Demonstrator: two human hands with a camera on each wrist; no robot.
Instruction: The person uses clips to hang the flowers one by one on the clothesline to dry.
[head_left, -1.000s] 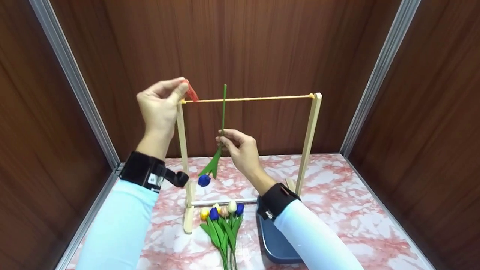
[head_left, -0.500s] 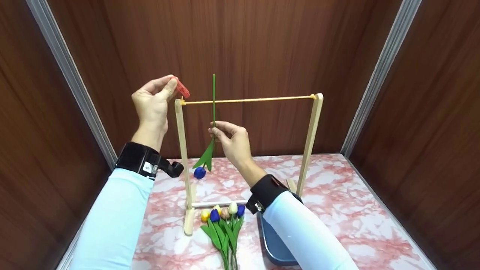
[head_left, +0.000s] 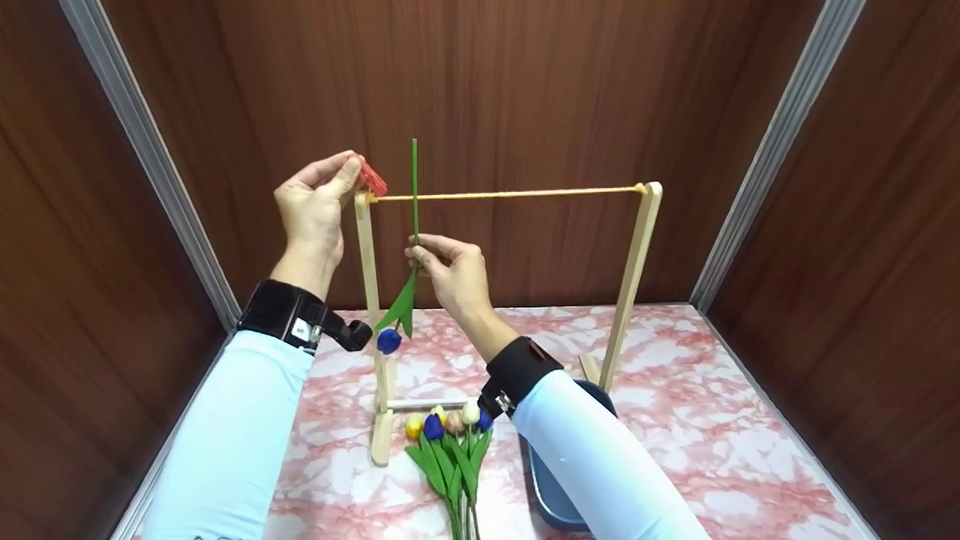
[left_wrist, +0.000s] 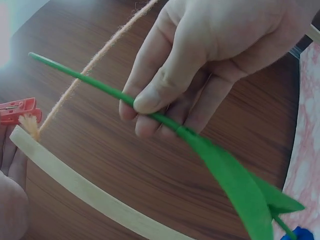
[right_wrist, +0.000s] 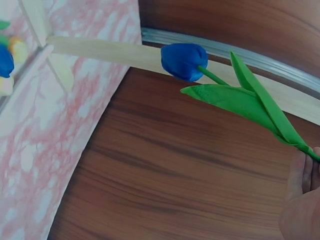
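Observation:
In the head view my left hand [head_left: 309, 202] pinches a red clothespin [head_left: 373, 180] at the left end of the yellow string [head_left: 517, 194], close to the post top. My right hand [head_left: 459, 279] holds a blue artificial tulip [head_left: 389, 341] upside down by its green stem between thumb and fingers. The bare stem end points up and crosses the string in this view. The left wrist view shows the clothespin [left_wrist: 20, 111] beside the string's knot and the stem [left_wrist: 100, 86] slanting over the string. Bloom and leaves hang below the right hand, seen in the right wrist view.
The string spans two wooden posts [head_left: 634, 277] of a stand. Several tulips [head_left: 450, 457], yellow, blue, white and peach, lie on the marbled table [head_left: 697, 420]. A dark blue tray [head_left: 551, 487] sits partly hidden under the right forearm. Wood panels enclose the sides and back.
My right hand has carried the blue tulip left and upward, nearer the left post. The left hand shifted slightly left, then back a little right, still pinching the clothespin.

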